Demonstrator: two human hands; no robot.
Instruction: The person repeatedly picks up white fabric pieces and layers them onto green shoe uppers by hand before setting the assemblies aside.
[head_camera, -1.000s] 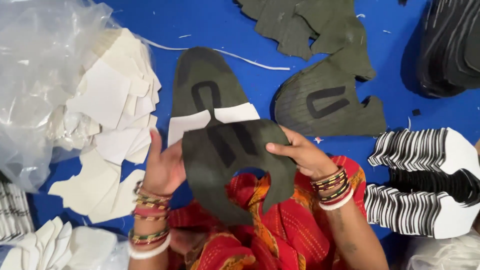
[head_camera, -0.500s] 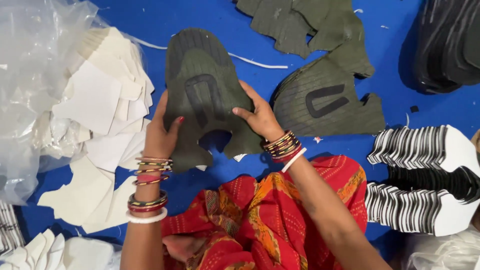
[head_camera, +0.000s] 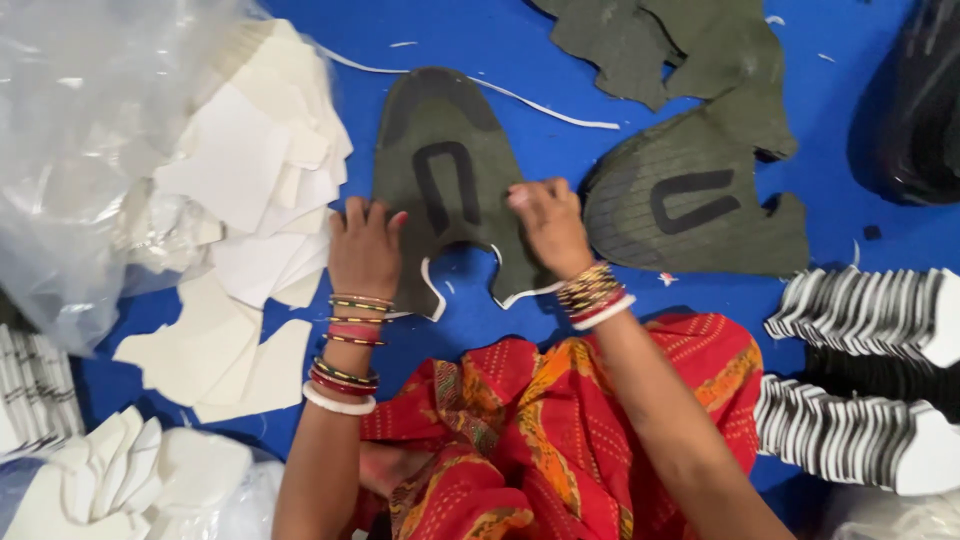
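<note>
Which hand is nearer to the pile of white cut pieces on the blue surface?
Left. The left hand presses the dark green shoe upper right beside the pile of white cut pieces. The right hand rests on the upper's far side, away from the pile.

Both hands (head_camera: 365, 250) (head_camera: 545, 225) pressed flat, palms down, fingers spread

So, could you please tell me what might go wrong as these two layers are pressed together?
The white backing peeks out along the lower edge of the green upper, so the layers may end up misaligned. The left hand and right hand press only the lower corners, so the toe could possibly shift.
</note>
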